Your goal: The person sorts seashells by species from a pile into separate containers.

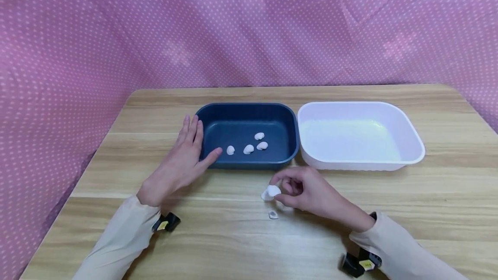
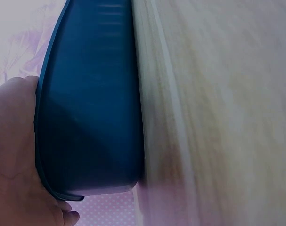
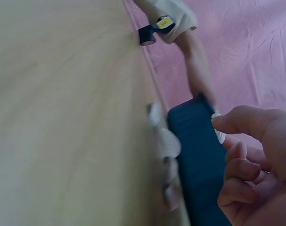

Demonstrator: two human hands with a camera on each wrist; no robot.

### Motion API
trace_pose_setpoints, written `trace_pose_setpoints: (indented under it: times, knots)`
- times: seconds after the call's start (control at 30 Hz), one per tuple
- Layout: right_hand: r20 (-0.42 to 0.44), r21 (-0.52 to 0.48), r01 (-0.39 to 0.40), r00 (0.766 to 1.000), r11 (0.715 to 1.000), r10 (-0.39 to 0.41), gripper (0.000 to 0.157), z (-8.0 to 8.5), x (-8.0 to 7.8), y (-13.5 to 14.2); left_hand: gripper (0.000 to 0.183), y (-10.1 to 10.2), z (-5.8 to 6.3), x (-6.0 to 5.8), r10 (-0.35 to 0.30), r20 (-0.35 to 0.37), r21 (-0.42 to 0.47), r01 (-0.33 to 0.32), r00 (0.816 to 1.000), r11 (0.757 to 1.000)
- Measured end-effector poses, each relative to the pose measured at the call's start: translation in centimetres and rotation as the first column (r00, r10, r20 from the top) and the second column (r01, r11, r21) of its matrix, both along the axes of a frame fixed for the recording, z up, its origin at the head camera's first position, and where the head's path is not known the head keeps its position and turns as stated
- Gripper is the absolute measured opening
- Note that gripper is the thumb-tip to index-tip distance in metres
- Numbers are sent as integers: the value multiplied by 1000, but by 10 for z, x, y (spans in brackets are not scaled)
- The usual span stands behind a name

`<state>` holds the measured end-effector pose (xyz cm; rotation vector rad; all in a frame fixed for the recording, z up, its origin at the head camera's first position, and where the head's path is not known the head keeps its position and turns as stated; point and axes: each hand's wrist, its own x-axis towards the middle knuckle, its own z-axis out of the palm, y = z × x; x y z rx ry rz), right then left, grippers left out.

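Observation:
My right hand (image 1: 307, 189) pinches a white seashell (image 1: 274, 190) between thumb and fingertips, just above the table in front of the tubs. The same held shell (image 3: 219, 129) shows edge-on in the right wrist view. Below it, another white shell (image 1: 266, 195) and a smaller shell (image 1: 273, 214) lie on the wood; the right wrist view shows several blurred shells (image 3: 169, 143) there. With fingers extended, my left hand (image 1: 184, 157) rests on the left rim of a dark blue tub (image 1: 249, 166), its thumb across the front corner. Several white shells (image 1: 248, 149) lie inside that tub.
A white tub (image 1: 362, 164) stands close beside the blue one on its right. Both sit on a wood-grain table (image 1: 218, 237). Pink dotted cloth (image 1: 233, 33) hangs behind and to the sides. Each wrist wears a small black camera (image 1: 166, 222).

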<state>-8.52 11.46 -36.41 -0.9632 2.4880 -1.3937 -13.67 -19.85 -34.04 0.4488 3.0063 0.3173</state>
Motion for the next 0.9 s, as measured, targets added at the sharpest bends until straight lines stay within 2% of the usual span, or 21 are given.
trace_pose_setpoints:
  times: [0.2, 0.43, 0.53, 0.67, 0.9]
  knots:
    - [7, -58, 22, 1000, 998, -21, 22, 22, -4, -9, 98, -2, 0, 0, 4, 0, 4, -4, 1000, 1000]
    - [-57, -92, 43, 997, 995, -48, 20, 38, -29, -32, 98, -4, 0, 1, 7, -6, 6, -7, 1000, 1000]
    - [-26, -42, 95, 995, 995, -96, 17, 39, -44, -45, 99, -3, 0, 1, 5, -6, -4, -5, 1000, 1000]
    - [48, 94, 173, 983, 980, -178, 16, 36, -64, -63, 98, -3, 0, 2, -4, -11, -4, 4, 1000, 1000]
    - [26, 256, 227, 970, 940, -242, 16, 35, -86, -83, 98, -1, 0, 1, -11, -14, 13, 11, 1000, 1000]
